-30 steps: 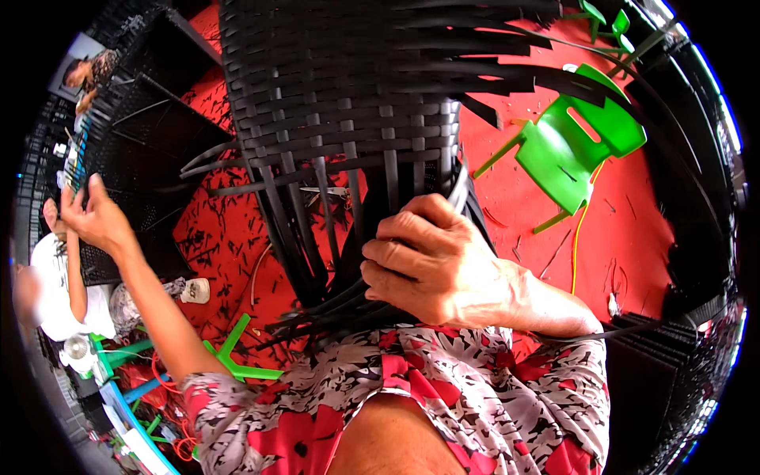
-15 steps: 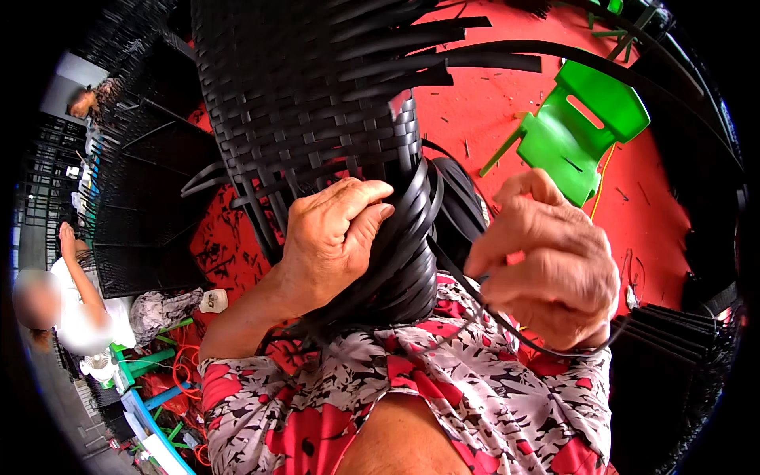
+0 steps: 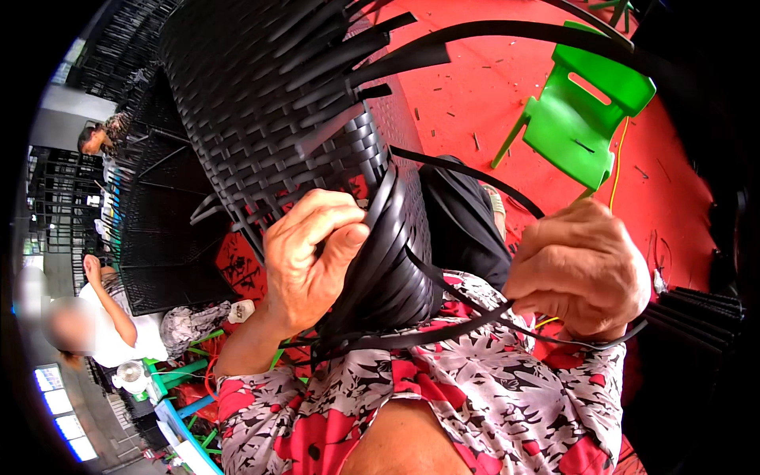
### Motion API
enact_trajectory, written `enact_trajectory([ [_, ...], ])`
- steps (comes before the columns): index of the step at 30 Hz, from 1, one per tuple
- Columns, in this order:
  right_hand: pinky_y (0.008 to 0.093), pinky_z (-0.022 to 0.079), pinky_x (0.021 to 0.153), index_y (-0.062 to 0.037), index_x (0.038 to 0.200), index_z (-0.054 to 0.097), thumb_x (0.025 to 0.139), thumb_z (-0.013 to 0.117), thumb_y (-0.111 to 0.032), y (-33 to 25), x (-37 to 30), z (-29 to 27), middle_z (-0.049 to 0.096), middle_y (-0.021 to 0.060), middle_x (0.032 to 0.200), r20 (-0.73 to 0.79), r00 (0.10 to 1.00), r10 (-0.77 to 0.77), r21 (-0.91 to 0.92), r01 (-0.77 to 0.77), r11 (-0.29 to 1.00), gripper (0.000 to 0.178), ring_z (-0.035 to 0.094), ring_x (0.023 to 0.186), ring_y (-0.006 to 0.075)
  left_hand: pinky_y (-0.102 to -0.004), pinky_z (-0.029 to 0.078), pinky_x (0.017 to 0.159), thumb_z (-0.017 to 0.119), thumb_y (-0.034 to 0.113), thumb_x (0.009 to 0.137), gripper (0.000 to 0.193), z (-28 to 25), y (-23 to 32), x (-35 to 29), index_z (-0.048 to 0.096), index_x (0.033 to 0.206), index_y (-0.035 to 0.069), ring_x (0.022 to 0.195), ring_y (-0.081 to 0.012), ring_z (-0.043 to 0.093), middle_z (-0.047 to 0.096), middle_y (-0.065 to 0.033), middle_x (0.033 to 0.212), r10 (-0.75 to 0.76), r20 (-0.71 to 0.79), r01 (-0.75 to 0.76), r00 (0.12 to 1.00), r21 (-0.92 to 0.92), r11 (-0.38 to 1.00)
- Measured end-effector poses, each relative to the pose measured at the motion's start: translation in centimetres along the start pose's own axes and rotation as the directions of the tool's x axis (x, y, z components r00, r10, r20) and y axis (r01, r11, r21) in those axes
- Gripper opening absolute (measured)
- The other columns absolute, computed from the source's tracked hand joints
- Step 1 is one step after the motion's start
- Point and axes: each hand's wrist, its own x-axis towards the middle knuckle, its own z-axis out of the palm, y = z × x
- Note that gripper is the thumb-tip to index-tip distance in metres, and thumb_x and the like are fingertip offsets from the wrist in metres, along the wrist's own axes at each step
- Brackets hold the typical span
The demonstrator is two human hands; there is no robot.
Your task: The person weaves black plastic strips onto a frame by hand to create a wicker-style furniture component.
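Note:
A black woven wicker piece [image 3: 277, 103] leans up from my lap, its loose flat ends sticking out at the upper right. Glossy black strips wrap diagonally round its near corner [image 3: 388, 269]. My left hand [image 3: 309, 257] is at the left of that corner, fingers curled and thumb bent in beside the wrapped strips; what lies inside the grip is hidden. Off to the right, my right hand [image 3: 582, 269] is closed on a long black plastic strip [image 3: 435, 339], which loops over my lap. Another dark length passes below that hand's wrist.
A green plastic chair [image 3: 574, 119] stands on the red floor [image 3: 443, 87], which has black scraps on it. Dark wicker panels [image 3: 178, 214] stand at left. Beyond them a person in white [image 3: 127, 324] sits near a small fan [image 3: 132, 378]. A bundle of black strips [image 3: 697, 317] lies at right.
My right hand has moved right and slightly down, its fingers now closed tighter. The strip's loop hangs lower over my lap. My left hand has shifted slightly left; the view has turned a little.

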Motion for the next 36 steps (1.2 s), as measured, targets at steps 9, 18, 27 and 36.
enact_trajectory([
  [9, 0.0369, 0.050, 0.053, 0.0100, 0.118, 0.058, 0.083, 0.059, -0.006, 1.7, 0.0, 4.8, 0.058, 0.0088, 0.069, 0.091, 0.992, -0.091, 0.313, 0.059, 0.948, 0.038, 0.061, 0.059, 0.0261, -0.0271, 0.050, 0.066, 0.074, 0.002, 0.079, 0.024, 0.5, 1.0, 0.4, 0.068, 0.102, -0.002, 0.072, -0.0177, 0.063, 0.066, -0.0108, 0.086, -0.197, 0.065, 0.195, 0.978, 0.040, 0.980],
  [18, 0.0320, 0.037, 0.045, -0.0025, 0.073, 0.067, 0.071, 0.082, -0.023, 4.5, -1.2, 3.1, 0.062, 0.0037, 0.062, -0.363, 0.921, 0.142, 0.245, -0.053, 0.968, 0.025, 0.054, 0.047, 0.0187, -0.0291, 0.051, 0.065, 0.071, 0.013, 0.087, 0.018, -0.1, 1.5, -0.9, 0.069, 0.096, -0.003, 0.074, -0.0241, 0.065, 0.066, -0.0178, 0.091, -0.045, 0.153, 0.018, 0.987, 0.170, 0.985],
  [27, 0.0327, 0.034, 0.045, -0.0007, 0.076, 0.065, 0.067, 0.080, -0.021, 5.2, -0.7, 2.9, 0.053, 0.0041, 0.057, -0.439, 0.897, 0.045, -0.022, -0.060, 0.998, 0.027, 0.048, 0.047, 0.0187, -0.0412, 0.048, 0.088, 0.079, 0.024, 0.079, 0.032, -1.7, 2.3, -1.0, 0.061, 0.080, -0.003, 0.115, -0.0365, 0.055, 0.047, -0.0282, 0.132, -0.125, 0.168, 0.124, 0.978, 0.016, 0.992],
  [36, 0.0389, 0.045, 0.059, -0.0005, 0.085, 0.066, 0.067, 0.074, -0.007, 4.0, -2.1, 1.2, 0.064, 0.0094, 0.076, -0.130, 0.969, 0.209, -0.331, -0.241, 0.912, 0.021, 0.059, 0.068, 0.0271, -0.0308, 0.045, 0.051, 0.071, 0.003, 0.080, 0.014, -5.4, 5.2, 0.2, 0.064, 0.088, -0.005, 0.053, -0.0224, 0.059, 0.063, -0.0103, 0.068, -0.148, 0.319, 0.086, 0.936, 0.200, 0.976],
])
